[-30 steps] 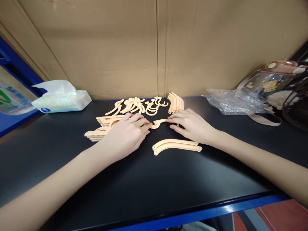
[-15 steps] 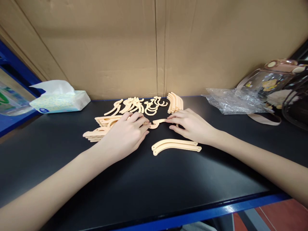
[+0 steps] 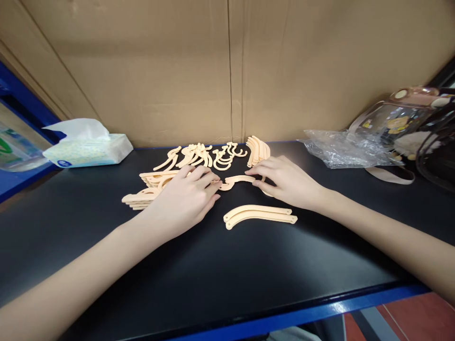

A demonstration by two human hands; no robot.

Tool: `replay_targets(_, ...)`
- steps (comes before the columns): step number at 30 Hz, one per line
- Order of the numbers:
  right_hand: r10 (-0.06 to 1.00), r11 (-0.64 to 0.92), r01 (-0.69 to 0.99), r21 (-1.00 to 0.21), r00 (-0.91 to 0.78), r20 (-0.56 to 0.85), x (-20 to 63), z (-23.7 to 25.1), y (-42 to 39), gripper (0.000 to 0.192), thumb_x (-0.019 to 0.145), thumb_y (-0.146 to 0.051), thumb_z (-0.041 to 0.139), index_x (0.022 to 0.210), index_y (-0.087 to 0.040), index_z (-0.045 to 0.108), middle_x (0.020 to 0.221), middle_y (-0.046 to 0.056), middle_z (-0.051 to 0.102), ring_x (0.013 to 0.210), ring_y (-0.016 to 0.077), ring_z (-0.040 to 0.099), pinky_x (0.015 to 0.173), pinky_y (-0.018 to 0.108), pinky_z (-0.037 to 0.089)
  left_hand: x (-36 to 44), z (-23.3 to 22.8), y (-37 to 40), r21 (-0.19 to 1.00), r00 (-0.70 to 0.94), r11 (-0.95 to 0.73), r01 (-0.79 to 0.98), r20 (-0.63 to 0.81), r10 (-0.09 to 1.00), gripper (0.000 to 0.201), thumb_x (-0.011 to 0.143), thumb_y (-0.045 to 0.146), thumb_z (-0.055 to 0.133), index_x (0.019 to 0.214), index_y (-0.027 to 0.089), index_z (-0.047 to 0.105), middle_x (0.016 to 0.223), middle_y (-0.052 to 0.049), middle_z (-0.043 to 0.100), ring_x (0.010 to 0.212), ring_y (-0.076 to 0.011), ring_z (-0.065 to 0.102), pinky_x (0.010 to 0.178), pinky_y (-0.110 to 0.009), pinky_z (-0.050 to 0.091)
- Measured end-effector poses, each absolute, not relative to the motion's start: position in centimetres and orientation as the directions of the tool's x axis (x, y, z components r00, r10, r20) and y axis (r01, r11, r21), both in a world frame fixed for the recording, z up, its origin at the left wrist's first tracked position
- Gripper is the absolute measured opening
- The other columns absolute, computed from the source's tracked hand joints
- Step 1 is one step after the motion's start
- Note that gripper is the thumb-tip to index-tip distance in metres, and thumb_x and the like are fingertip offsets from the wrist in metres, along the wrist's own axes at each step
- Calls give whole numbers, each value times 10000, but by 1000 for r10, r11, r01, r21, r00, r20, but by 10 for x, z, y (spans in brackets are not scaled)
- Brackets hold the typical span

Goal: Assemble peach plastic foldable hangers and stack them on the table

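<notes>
My left hand (image 3: 194, 194) is closed at the fingertips on the left end of a peach plastic hanger piece (image 3: 225, 186); the fingers hide part of it. From there a curved hanger arm (image 3: 240, 179) runs right, to the thumb and index finger of my right hand (image 3: 280, 182), which are bent round its far end. Part of another curved strip shows behind those right fingers. Two loose curved arms (image 3: 259, 214) lie side by side nearer me. Under and beside my left wrist is a stack of hanger pieces (image 3: 142, 196).
At the back lie a pile of curved pieces (image 3: 195, 155), several hooks (image 3: 223, 158) and a bundle of curved arms (image 3: 258, 150). A tissue pack (image 3: 88, 149) stands left. Clear plastic wrap (image 3: 341, 149) and a strapped bottle (image 3: 401, 116) are right. Cardboard (image 3: 142, 71) walls the back.
My right hand has shifted slightly and its thumb and index finger have moved, exposing more of the curved arm. The left hand has stayed almost still.
</notes>
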State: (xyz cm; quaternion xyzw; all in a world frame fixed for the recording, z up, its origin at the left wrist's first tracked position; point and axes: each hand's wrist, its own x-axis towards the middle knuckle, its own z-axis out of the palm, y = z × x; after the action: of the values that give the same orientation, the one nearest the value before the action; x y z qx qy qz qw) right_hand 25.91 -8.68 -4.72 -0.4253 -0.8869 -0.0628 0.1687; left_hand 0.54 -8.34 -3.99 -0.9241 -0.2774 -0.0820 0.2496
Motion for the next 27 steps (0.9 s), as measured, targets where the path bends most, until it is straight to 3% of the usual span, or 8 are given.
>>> replay_targets(10, 711, 589, 788, 177, -610, 348, 282, -38, -76, 252, 947, -212, 443, 1051, -189, 671, 1049, 74, 671, 1001, 232, 566, 826, 371, 370, 6, -37, -88, -342, 834, -765, 545, 312, 455, 320, 966, 249, 390, 1121, 115, 635, 1098, -80, 668, 1048, -268, 539, 887, -421, 382)
replay_targets(18, 603, 646, 655, 392, -753, 264, 285, -41, -74, 278, 888, -99, 487, 1064, -179, 688, 1012, 93, 627, 871, 220, 529, 718, 338, 370, 18, -31, -107, 29, 841, -878, 477, 275, 466, 229, 950, 382, 450, 927, 180, 555, 1065, -45, 627, 994, -198, 526, 838, -337, 374)
replay_targets(24, 589, 615, 604, 507, -779, 214, 278, -36, -79, 233, 894, -84, 466, 817, -150, 676, 897, 92, 610, 801, 208, 511, 650, 332, 323, 21, -35, -110, 72, 853, -885, 461, 238, 464, 199, 925, 379, 501, 856, 193, 509, 1101, -24, 601, 1019, -193, 502, 847, -337, 341)
replay_targets(27, 590, 613, 588, 528, -785, 188, 279, -37, -78, 186, 879, -88, 483, 816, -152, 646, 885, 93, 613, 795, 210, 511, 648, 335, 317, 21, -37, -109, 75, 854, -884, 462, 233, 466, 205, 913, 393, 518, 861, 196, 500, 1124, -24, 593, 1039, -202, 495, 851, -345, 332)
